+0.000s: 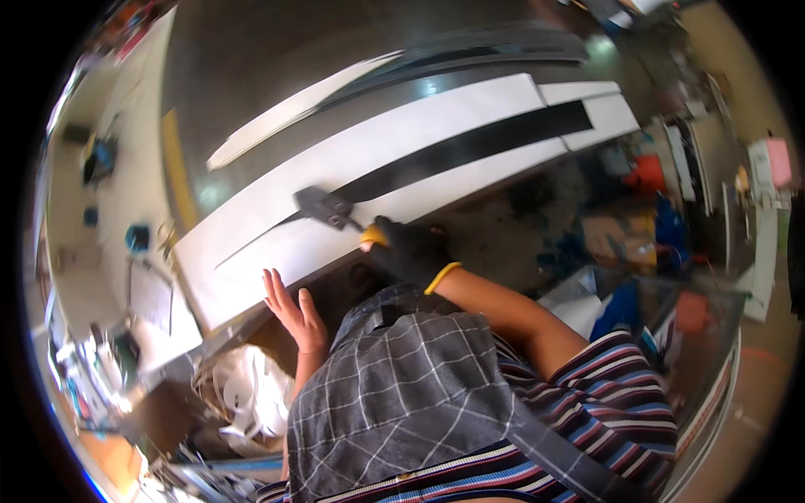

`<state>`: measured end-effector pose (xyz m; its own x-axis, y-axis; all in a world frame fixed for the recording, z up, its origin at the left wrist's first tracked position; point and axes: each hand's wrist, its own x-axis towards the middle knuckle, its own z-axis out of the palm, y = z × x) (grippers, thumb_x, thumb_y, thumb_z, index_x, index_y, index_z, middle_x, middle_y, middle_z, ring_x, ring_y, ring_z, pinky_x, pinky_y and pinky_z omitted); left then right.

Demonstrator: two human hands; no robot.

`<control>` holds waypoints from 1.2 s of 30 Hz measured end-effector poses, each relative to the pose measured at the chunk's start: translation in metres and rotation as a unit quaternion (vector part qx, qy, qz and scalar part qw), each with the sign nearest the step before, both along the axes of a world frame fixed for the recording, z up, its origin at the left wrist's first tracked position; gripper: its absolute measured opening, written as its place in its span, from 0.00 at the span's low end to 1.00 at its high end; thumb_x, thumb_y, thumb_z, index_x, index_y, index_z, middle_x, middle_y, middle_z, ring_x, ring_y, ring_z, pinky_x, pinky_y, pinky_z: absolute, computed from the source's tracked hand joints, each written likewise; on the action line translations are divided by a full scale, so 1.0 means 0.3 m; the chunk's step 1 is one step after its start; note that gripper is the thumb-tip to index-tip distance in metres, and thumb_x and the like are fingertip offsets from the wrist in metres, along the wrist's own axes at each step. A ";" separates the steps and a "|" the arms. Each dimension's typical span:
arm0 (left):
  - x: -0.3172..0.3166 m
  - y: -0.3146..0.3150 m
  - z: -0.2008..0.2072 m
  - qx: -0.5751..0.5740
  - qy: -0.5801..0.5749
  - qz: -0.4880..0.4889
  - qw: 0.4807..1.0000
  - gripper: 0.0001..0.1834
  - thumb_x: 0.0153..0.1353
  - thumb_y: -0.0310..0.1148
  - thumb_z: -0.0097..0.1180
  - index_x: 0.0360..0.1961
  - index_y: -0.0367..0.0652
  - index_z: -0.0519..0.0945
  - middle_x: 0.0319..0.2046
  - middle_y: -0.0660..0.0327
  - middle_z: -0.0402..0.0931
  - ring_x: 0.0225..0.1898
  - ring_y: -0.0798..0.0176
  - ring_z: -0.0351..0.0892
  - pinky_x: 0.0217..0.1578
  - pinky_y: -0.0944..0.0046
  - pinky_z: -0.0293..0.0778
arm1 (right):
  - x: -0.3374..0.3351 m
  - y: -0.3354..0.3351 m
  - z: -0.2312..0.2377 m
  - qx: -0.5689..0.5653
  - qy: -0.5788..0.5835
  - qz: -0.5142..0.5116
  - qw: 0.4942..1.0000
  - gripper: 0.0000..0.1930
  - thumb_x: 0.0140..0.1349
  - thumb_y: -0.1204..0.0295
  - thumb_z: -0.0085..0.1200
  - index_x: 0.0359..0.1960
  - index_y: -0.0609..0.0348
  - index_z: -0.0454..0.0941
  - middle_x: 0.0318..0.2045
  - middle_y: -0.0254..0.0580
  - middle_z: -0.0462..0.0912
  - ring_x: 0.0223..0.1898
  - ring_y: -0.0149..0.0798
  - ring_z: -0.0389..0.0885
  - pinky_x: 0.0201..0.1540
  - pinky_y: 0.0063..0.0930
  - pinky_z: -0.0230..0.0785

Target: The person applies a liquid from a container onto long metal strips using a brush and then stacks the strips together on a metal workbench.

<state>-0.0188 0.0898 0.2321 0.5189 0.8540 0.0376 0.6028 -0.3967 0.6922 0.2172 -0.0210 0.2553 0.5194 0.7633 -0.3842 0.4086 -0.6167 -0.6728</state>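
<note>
In the head view, the right hand (pixel 411 250), in a black glove, has its fingers clamped on the handle of a dark scraper (pixel 325 206) pressed onto the long white panel (pixel 277 197) on the table (pixel 180 159). The bare left hand (pixel 293 312) hovers at the panel's near edge, fingers apart. A black strip (pixel 470 144) runs beyond the blade; toward the near end it narrows to a thin line.

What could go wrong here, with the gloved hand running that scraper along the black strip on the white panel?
1. The bare left hand rests open at the near edge of the white panel; a slip of the scraper could catch it.
2. The right hand in its black glove reaches far over; a skewed push might crease the black strip.
3. The panel overhangs cluttered ground, so it may shift.
</note>
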 end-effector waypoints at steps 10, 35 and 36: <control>0.562 0.000 -0.089 0.082 0.099 -0.193 0.973 0.36 0.64 0.41 0.51 0.71 0.46 0.57 0.70 0.53 0.55 0.73 0.50 0.48 0.70 0.39 0.37 | 0.805 -0.648 -0.182 -0.034 -0.014 -0.442 0.896 0.27 0.61 0.44 0.51 0.31 0.61 0.77 0.22 0.41 0.79 0.27 0.42 0.82 0.29 0.34 0.69; 0.201 0.212 -0.086 0.159 0.256 -0.153 0.941 0.39 0.63 0.50 0.52 0.71 0.45 0.57 0.73 0.51 0.47 0.75 0.48 0.41 0.70 0.38 0.36 | 0.656 -0.461 -0.066 0.038 -0.030 -0.424 0.905 0.23 0.65 0.49 0.48 0.32 0.60 0.77 0.23 0.46 0.79 0.29 0.45 0.81 0.33 0.36 0.70; 0.223 0.199 -0.084 0.146 0.260 -0.153 0.942 0.39 0.63 0.49 0.53 0.71 0.45 0.57 0.73 0.50 0.47 0.75 0.48 0.42 0.70 0.38 0.36 | 0.663 -0.435 -0.033 0.039 0.033 -0.430 0.901 0.23 0.64 0.48 0.49 0.32 0.59 0.77 0.22 0.45 0.79 0.27 0.43 0.80 0.31 0.35 0.70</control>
<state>0.0482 0.1495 0.2071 0.7522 0.6540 -0.0801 0.6569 -0.7348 0.1691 0.4161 -0.1516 0.2453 0.9098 0.1163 -0.3984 -0.2401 -0.6354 -0.7339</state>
